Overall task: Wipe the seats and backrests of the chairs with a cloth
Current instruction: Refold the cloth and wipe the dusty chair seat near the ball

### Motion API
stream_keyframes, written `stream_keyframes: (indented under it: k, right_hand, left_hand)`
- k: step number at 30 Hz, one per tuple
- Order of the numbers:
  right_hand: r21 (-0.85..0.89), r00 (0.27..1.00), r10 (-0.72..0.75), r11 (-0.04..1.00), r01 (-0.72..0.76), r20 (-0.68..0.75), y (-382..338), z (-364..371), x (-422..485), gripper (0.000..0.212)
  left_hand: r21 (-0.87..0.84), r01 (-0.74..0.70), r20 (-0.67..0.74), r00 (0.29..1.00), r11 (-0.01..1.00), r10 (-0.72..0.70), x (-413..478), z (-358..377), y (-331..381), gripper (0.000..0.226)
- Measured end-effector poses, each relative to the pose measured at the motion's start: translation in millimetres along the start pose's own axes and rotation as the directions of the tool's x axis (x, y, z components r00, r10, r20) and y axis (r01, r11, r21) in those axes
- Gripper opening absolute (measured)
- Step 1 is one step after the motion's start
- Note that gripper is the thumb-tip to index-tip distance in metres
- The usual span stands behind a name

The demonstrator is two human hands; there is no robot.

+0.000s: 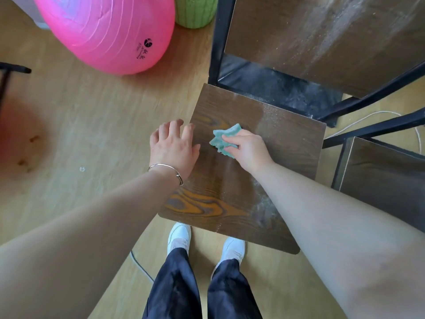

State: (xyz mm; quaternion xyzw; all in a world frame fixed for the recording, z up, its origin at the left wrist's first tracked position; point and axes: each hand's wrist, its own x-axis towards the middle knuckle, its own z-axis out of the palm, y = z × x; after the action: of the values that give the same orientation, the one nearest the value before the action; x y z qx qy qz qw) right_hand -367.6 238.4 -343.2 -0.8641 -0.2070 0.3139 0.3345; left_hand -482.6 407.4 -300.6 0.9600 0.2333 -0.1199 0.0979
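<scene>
My right hand point(248, 147) has its grip curled round the teal cloth point(223, 140) on the chair seat point(292, 146), left of centre; dusty band point(268, 112) lies rightward, nearer this hand; left hand point(172, 149) slack, empty.

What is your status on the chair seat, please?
Right hand grips teal cloth on chair seat. Left hand open at seat's left edge. Dust on right half; nothing blocking.
</scene>
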Motion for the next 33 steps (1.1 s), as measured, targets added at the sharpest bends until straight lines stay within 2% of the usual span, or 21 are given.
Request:
stream_keyframes:
  k: [5, 12, 16, 18, 20, 22, 27, 30, 33]
  right_hand:
    - [0.086, 0.995, -0.033, 0.996, 0.025, 0.093, 7, 39, -73, 0.029]
    - [-0.008, 0.978, -0.081, 0.996, 0.084, 0.194, 27, 82, -162, 0.017]
    - [0.007, 0.971, -0.088, 0.996, 0.089, 0.224, 27, 87, -178, 0.023]
    - [0.030, 0.975, -0.034, 0.999, 0.028, 0.219, 23, 80, -174, 0.028]
    - [0.034, 0.992, 0.004, 0.999, -0.008, 0.130, 18, 63, -162, 0.029]
    - [0.028, 0.999, 0.023, 0.999, -0.022, -0.023, 15, 37, -138, 0.030]
    - [-0.004, 0.940, 0.128, 0.991, -0.136, -0.316, 11, -45, -37, 0.034]
    - [0.027, 0.895, 0.175, 0.983, -0.180, -0.410, 11, -80, 16, 0.032]
    - [0.009, 0.884, 0.198, 0.977, -0.215, -0.423, 11, -91, 53, 0.030]
  left_hand:
    - [-0.013, -0.007, 0.019, 1.000, 1.000, 0.008, -29, 4, 0, 0.048]
    - [0.015, -0.009, 0.037, 0.999, 1.000, 0.008, -64, 16, 2, 0.046]
    - [0.013, -0.009, 0.039, 0.999, 1.000, 0.009, -77, 19, 2, 0.048]
    - [0.007, -0.010, 0.029, 1.000, 1.000, 0.010, -80, 18, 3, 0.048]
    - [0.001, -0.014, 0.026, 1.000, 1.000, 0.014, -79, 19, 5, 0.049]
    - [0.004, -0.019, 0.028, 0.999, 1.000, 0.018, -75, 19, 7, 0.049]
    - [-0.008, -0.028, 0.006, 1.000, 1.000, 0.028, -52, 18, 18, 0.048]
    - [-0.018, -0.029, -0.007, 1.000, 0.999, 0.029, -35, 18, 24, 0.048]
    - [-0.017, -0.027, -0.024, 0.999, 0.999, 0.027, -19, 17, 27, 0.048]
